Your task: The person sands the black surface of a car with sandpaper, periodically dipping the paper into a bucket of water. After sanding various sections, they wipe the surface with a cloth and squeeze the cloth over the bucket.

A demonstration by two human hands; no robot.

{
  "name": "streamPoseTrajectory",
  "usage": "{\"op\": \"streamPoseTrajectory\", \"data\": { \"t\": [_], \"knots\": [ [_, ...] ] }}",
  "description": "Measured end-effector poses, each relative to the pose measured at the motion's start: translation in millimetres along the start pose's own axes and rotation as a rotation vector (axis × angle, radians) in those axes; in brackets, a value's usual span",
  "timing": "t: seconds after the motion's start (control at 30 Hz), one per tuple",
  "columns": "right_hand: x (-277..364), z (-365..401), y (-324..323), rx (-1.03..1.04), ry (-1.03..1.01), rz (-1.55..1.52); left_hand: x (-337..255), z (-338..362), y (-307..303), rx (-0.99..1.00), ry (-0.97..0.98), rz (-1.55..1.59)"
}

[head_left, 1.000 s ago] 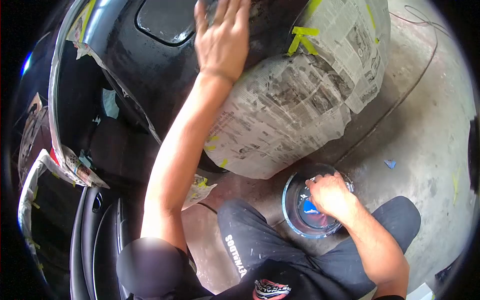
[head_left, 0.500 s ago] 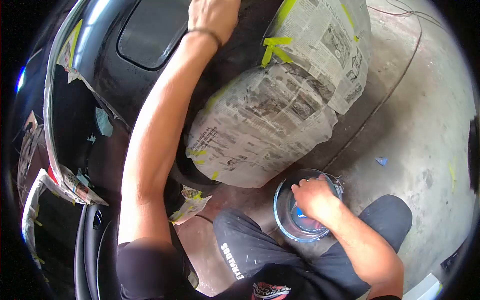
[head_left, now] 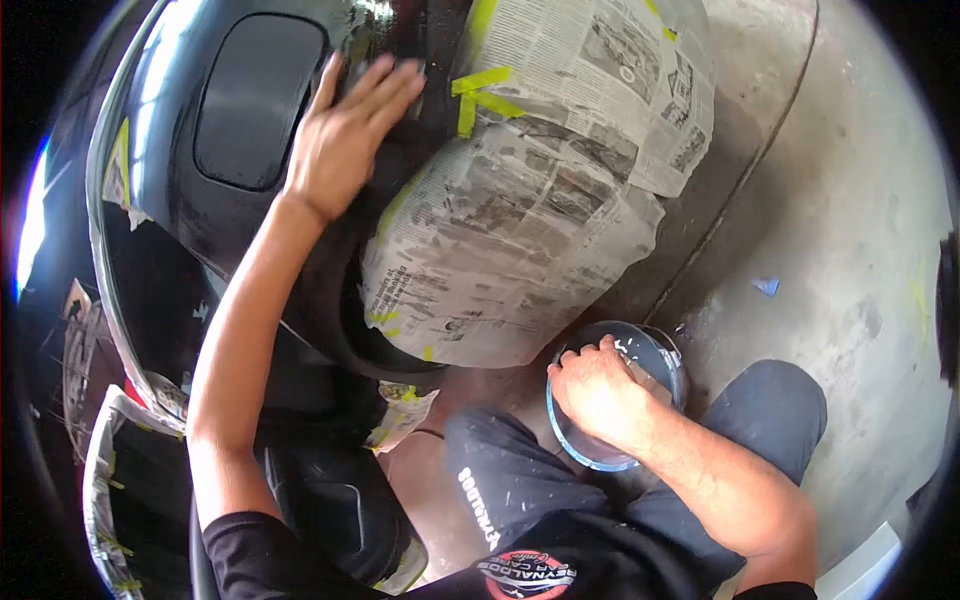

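My left hand (head_left: pixel 345 135) lies with fingers spread on the wet-looking black car panel (head_left: pixel 400 35), just right of the fuel filler flap (head_left: pixel 260 105). Nothing shows in it. Low on the right, my right hand (head_left: pixel 600 395) is down in the mouth of a dark bucket (head_left: pixel 672 365) with a blue-marked rim. Its fingers are curled, and whatever they hold is hidden beneath the palm. Beside that hand, a brownish piece (head_left: pixel 650 382) shows inside the bucket.
Newspaper (head_left: pixel 510 240) covers the wheel area, fixed with yellow-green tape (head_left: pixel 485 85). A blue scrap (head_left: pixel 767 287) lies on the concrete floor (head_left: pixel 840 220), which a dark line crosses. My knees flank the bucket. More masking paper (head_left: pixel 402 412) hangs under the bumper.
My left hand has come down and left across the panel, its fingers now spread in view. My right hand has shifted slightly left in the bucket, and the blue item under it no longer shows.
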State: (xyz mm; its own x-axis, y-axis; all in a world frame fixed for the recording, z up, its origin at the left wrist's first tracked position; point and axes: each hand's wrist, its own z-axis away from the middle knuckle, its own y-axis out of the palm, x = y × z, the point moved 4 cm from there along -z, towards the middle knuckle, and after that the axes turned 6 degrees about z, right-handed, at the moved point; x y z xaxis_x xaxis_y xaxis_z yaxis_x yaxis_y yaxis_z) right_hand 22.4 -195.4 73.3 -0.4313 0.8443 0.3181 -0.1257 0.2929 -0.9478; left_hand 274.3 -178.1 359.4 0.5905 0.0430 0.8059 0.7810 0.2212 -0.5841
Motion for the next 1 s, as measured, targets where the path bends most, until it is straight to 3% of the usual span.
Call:
{"op": "streamPoseTrajectory", "data": {
  "t": [0.1,0.27,0.37,0.47,0.57,0.67,0.77,1.0],
  "knots": [
    [1.6,-0.6,-12.6,0.006,-0.027,-0.009,0.0,1.5,-4.5,0.035,0.022,-0.083],
    [5.6,-3.0,-18.6,0.003,-0.042,-0.094,19.2,-125.9,-20.8,-0.122,0.022,-0.155],
    [6.1,-1.5,-25.4,0.036,-0.056,-0.086,16.6,-122.2,0.8,0.056,-0.032,-0.215],
    [5.3,3.8,-24.7,-0.014,-0.041,-0.087,-9.6,-41.9,6.2,-0.018,0.031,-0.095],
    [-7.3,9.1,-26.3,-0.046,0.011,-0.04,-14.0,-24.6,0.2,-0.018,0.025,-0.052],
    [-17.4,7.3,-21.3,0.056,0.021,-0.036,8.9,-80.3,6.2,-0.063,-0.012,-0.189],
    [-15.3,8.4,-14.7,0.081,0.003,-0.062,1.4,-112.5,-8.4,-0.109,-0.065,-0.073],
    [-17.6,14.2,-19.2,0.006,-0.001,-0.021,-56.7,82.6,32.4,-0.023,-0.181,0.012]
  ]
}}
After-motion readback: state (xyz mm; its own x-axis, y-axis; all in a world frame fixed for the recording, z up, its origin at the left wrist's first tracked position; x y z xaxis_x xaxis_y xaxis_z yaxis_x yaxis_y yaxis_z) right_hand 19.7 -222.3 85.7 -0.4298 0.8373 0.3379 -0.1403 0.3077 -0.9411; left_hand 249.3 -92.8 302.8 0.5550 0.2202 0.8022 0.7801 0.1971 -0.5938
